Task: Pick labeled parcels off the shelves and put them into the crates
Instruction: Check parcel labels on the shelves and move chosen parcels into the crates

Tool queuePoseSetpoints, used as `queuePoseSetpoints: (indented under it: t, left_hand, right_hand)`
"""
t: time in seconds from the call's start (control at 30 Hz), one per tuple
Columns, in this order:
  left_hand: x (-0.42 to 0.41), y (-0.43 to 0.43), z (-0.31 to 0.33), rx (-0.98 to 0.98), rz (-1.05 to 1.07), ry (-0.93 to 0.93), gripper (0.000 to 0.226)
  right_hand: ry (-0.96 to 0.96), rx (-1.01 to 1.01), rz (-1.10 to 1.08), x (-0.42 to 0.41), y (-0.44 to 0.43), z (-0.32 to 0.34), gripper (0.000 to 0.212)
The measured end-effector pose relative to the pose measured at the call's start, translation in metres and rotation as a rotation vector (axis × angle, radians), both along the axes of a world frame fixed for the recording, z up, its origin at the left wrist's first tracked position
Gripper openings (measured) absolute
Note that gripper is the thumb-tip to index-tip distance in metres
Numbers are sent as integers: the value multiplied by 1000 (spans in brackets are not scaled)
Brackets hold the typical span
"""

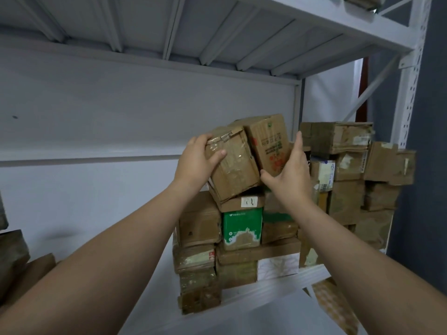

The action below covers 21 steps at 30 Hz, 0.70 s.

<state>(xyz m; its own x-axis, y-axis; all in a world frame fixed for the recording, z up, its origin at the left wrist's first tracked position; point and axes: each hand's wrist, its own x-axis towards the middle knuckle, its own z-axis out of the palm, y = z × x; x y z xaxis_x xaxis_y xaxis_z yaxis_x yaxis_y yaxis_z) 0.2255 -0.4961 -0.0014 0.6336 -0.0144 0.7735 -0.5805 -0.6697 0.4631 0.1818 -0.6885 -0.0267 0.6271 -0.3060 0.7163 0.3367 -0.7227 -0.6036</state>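
Parcels are stacked in the centre and right of the frame on a white metal shelf (278, 285), against a pale back panel (96, 112). The taped parcel (235, 165), a brown carton wrapped in clear tape, sits tilted at the top of the stack, just left of centre. It rests on a flat box with a white label (239, 201), under which a green box (242, 228) is seen. The left hand (197, 157) is held on the upper left corner of the taped parcel: its fingers are curled over the top edge and the thumb is pressed on the front face, so the parcel is gripped. A printed carton (268, 141) with red markings leans against the right side of the taped parcel. The right hand (290, 170) is raised beside this printed carton with its fingers straight and wide apart from the thumb; nothing is held by it. The thumb is spread toward the lower right corner of the taped parcel; whether that corner is touched cannot be told. Further worn cartons (343, 141) are piled at the right of the frame, near a perforated upright post (411, 81). The ribbed underside of an upper shelf (169, 32) fills the top of the frame.
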Motion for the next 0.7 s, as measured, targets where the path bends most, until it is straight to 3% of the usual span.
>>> queuePoseSetpoints:
  t: [0.2,0.4,0.53,0.7]
  left_hand:
    - [-17,8,12,-68,-16,-63,54]
    - [-56,43,12,-58,33,-195,51]
    - [-98,86,-7,18,154,-255,51]
    - [-149,152,-67,90,334,-199,51]
  right_hand:
    - [-128,-67,-53,-1,10,1,109]
    - [-194,-13,33,-12,42,-2,109]
    - [-166,27,164,-33,86,-8,114]
    - [-41,65,354,-56,148,-50,107]
